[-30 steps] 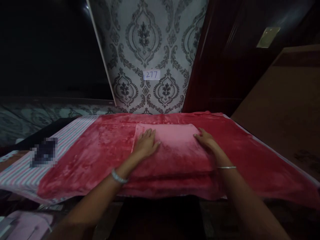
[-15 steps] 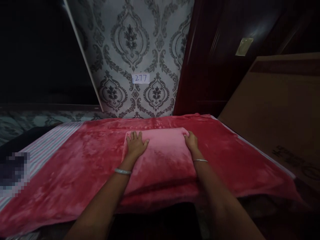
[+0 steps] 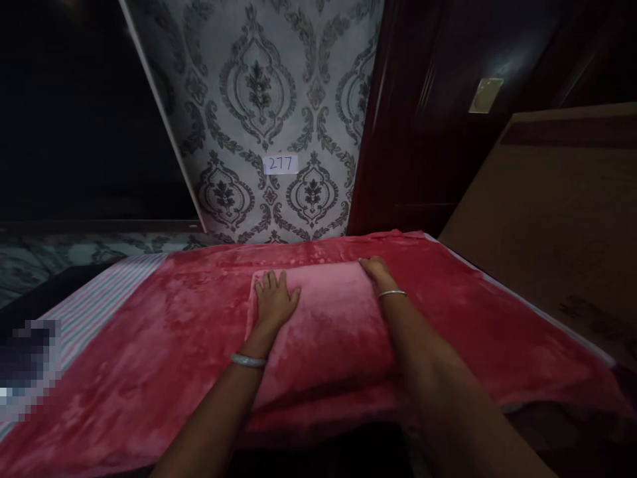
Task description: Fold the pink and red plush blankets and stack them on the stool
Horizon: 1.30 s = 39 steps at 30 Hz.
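Folded plush cloth held between two hands at its far corners

The folded plush cloth (image 3: 323, 315), pink shading to red, is laid on a red plush blanket (image 3: 462, 325) and is framed by both hands. Its far left corner is covered by the left hand (image 3: 275, 304), which is placed flat with fingers and thumb spread, the pink surface being left exposed to the right of the thumb. The far right corner is touched by the right hand (image 3: 377, 272), whose fingers are bunched at the edge; whether the fabric is pinched there cannot be told. Most of the cloth is seen between the forearms, nearer the body than the fingertips. A striped sheet (image 3: 104, 309) is partly covered by the blanket's left side.
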### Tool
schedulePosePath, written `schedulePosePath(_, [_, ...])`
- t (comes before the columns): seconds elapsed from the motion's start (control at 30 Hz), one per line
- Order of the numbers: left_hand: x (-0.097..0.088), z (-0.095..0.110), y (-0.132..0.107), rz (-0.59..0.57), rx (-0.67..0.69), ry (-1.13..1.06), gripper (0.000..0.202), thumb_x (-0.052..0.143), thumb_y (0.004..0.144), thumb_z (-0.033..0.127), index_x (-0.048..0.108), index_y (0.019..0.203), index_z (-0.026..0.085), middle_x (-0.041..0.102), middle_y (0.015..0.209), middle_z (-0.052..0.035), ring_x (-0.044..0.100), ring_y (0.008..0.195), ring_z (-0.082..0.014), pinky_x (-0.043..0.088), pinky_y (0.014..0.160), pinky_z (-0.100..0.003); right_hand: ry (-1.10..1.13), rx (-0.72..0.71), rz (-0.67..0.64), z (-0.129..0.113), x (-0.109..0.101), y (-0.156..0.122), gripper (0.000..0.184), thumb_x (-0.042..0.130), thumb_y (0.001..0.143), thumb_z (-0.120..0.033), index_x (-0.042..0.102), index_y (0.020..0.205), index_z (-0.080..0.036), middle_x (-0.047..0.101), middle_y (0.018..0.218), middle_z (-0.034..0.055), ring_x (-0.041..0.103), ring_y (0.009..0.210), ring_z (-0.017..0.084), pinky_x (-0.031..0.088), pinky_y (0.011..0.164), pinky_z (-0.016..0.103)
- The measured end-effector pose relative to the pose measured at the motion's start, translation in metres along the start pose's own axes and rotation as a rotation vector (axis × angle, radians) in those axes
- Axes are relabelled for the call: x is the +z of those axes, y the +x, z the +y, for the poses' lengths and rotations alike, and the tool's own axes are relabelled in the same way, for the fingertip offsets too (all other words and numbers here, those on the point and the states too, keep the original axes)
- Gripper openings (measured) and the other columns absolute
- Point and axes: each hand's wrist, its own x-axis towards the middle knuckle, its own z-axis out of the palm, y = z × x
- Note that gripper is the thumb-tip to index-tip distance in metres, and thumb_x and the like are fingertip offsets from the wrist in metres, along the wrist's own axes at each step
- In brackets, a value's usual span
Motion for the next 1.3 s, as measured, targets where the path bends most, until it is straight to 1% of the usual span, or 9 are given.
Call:
schedulePosePath(0.17, [0.001,-0.001,0.002,-0.067,-0.090,-0.016,0.073,0.045,0.097,0.055,0.038,0.157,0.014,0.033,0.162,-0.0257,0.026,0.153,-0.0418,0.023,0.120,-0.060,-0.014,0.134,0.069,0.009,0.013,-0.016,0.038,0.051,0.094,-0.026,0.074,0.121,-0.012,0.074,0.118,0.0220,0.070,0.111,0.030,0.053,0.088,0.032])
schedulePosePath(0.3, [0.004,-0.002,0.005,-0.061,-0.107,-0.036,0.074,0.046,0.096,0.057,0.039,0.157,0.016,0.033,0.161,-0.0265,0.026,0.152,-0.0436,0.024,0.119,-0.061,0.007,0.170,0.077,0.011,0.013,-0.021,0.040,0.050,0.095,-0.028,0.071,0.126,-0.012,0.073,0.121,0.0222,0.069,0.113,0.030,0.053,0.089,0.034])
schedulePosePath(0.43, [0.004,-0.002,0.005,-0.039,-0.090,-0.027,0.073,0.047,0.096,0.056,0.041,0.156,0.015,0.035,0.160,-0.0284,0.028,0.150,-0.0448,0.025,0.117,-0.062,0.046,0.134,0.008,0.007,0.002,-0.021,0.039,0.053,0.095,-0.030,0.072,0.124,-0.012,0.073,0.121,0.0207,0.070,0.113,0.030,0.054,0.089,0.032])
schedulePosePath(0.53, [0.002,0.000,0.005,-0.016,-0.077,-0.024,0.072,0.047,0.096,0.054,0.043,0.155,0.013,0.038,0.157,-0.0295,0.032,0.148,-0.0456,0.027,0.116,-0.062,0.084,0.080,-0.064,0.015,-0.016,-0.027,0.041,0.052,0.096,-0.032,0.070,0.128,-0.012,0.071,0.128,0.0184,0.069,0.116,0.028,0.053,0.094,0.033])
schedulePosePath(0.67, [0.000,0.002,0.007,0.005,-0.063,-0.039,0.072,0.046,0.096,0.054,0.043,0.154,0.012,0.040,0.154,-0.0302,0.033,0.146,-0.0469,0.028,0.114,-0.063,0.128,0.005,-0.150,0.047,-0.047,-0.056,0.045,0.058,0.095,-0.035,0.066,0.134,-0.014,0.063,0.142,0.0153,0.062,0.128,0.027,0.047,0.105,0.035])
schedulePosePath(0.93, [-0.004,0.005,0.007,0.012,-0.035,-0.104,0.072,0.043,0.095,0.055,0.043,0.153,0.012,0.038,0.155,-0.0316,0.033,0.145,-0.0480,0.028,0.111,-0.070,0.174,-0.072,-0.250,0.112,-0.085,-0.139,0.054,0.062,0.091,-0.053,0.068,0.134,-0.022,0.065,0.141,0.0101,0.061,0.129,0.031,0.042,0.114,0.047])
schedulePosePath(1.07, [-0.007,0.007,0.005,0.019,-0.025,-0.127,0.073,0.042,0.095,0.056,0.044,0.152,0.011,0.034,0.157,-0.0325,0.031,0.146,-0.0497,0.024,0.112,-0.073,0.176,-0.121,-0.218,0.115,-0.088,-0.163,0.065,0.059,0.090,-0.064,0.063,0.141,-0.023,0.062,0.144,0.0099,0.054,0.137,0.033,0.034,0.120,0.050])
schedulePosePath(1.2, [-0.015,0.007,0.007,0.012,0.005,-0.144,0.072,0.041,0.095,0.054,0.047,0.151,0.009,0.034,0.159,-0.0309,0.029,0.148,-0.0491,0.023,0.115,-0.069,0.255,-0.121,-0.195,0.109,-0.088,-0.176,0.072,0.053,0.093,-0.065,0.055,0.148,-0.020,0.053,0.153,0.0104,0.048,0.142,0.031,0.030,0.123,0.049])
schedulePosePath(1.3, [-0.028,0.004,-0.003,-0.010,0.064,-0.136,0.072,0.039,0.096,0.053,0.044,0.153,0.009,0.033,0.161,-0.0273,0.026,0.150,-0.0462,0.021,0.119,-0.064,0.337,-0.113,-0.172,0.110,-0.087,-0.182,0.068,0.047,0.095,-0.066,0.057,0.146,-0.021,0.053,0.154,0.0082,0.048,0.143,0.029,0.028,0.124,0.047])
